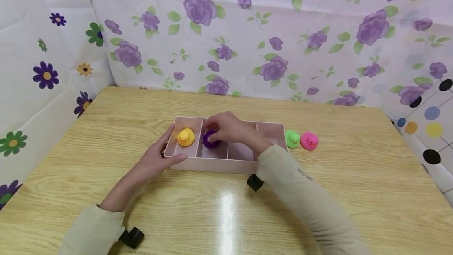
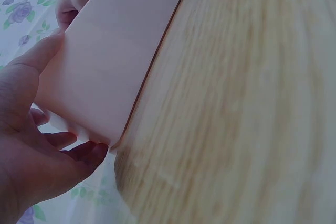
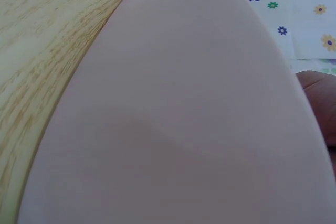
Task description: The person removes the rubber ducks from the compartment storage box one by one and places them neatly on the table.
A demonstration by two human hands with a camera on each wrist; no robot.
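Observation:
A long pale pink divided box [image 1: 212, 164] lies on the table, its compartments side by side. My left hand [image 1: 155, 160] grips the box's left end, thumb over the front rim and fingers around the side; the left wrist view shows those fingers curled at the corner. A yellow toy duck [image 1: 185, 137] sits in the leftmost compartment. Inside the second compartment, my right hand [image 1: 231, 129] pinches a purple toy duck [image 1: 210, 140], partly covered by thumb and fingers. In the right wrist view the box's front wall [image 3: 173, 98] hides most of that hand.
Just past the box's right end, a green toy duck [image 1: 292, 139] and a pink toy duck [image 1: 309, 141] stand on the wooden table [image 1: 354, 192]. Flowered cloth [image 1: 247, 34] hangs behind the table's back edge.

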